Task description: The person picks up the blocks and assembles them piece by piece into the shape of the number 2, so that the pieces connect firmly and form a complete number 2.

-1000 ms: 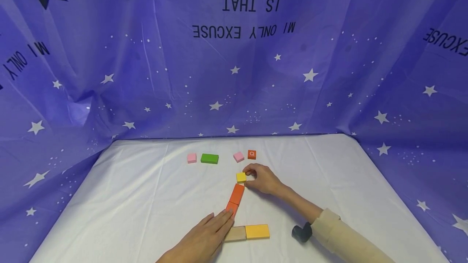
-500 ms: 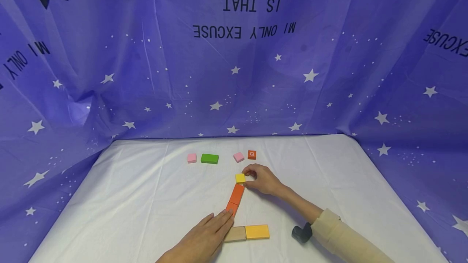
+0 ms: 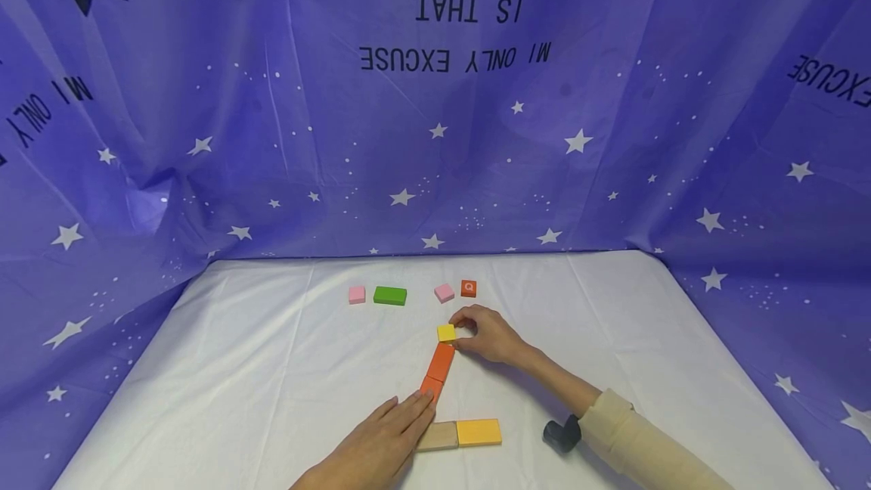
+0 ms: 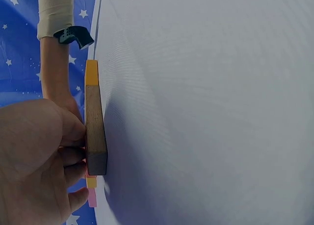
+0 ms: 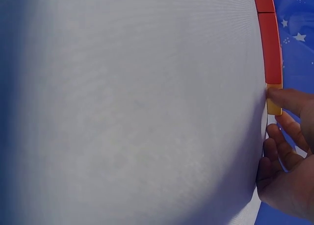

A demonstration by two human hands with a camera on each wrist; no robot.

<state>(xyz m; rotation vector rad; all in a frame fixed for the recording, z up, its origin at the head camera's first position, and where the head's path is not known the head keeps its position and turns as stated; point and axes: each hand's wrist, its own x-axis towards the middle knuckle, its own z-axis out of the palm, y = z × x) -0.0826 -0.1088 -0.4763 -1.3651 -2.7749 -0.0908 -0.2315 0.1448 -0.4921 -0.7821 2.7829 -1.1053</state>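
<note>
My right hand (image 3: 495, 335) pinches a small yellow block (image 3: 445, 333) between thumb and forefinger. In the right wrist view the yellow block (image 5: 274, 106) sits against the end of a red-orange oblong block (image 5: 271, 48). A second red-orange block (image 3: 432, 386) continues that slanted row towards the person. On its near end rest the fairly straight fingers of my left hand (image 3: 381, 441), which hide part of it. Beside the left hand lies a bare wood block (image 3: 438, 436), end to end with an orange-yellow block (image 3: 479, 432). In the left wrist view the wood block (image 4: 95, 119) stands close to the fingers.
Farther back on the white cloth (image 3: 272, 369) lie a pink block (image 3: 357, 295), a green oblong block (image 3: 390, 296), another pink block (image 3: 444, 293) and a red block marked Q (image 3: 469, 288). A dark wrist camera (image 3: 561, 435) sits by the right sleeve. Purple star-printed curtain (image 3: 435, 172) surrounds the table.
The yellow block has shifted slightly left and nearer, up to the end of the red-orange row, with the right hand's fingers following. My left hand has stayed in place.
</note>
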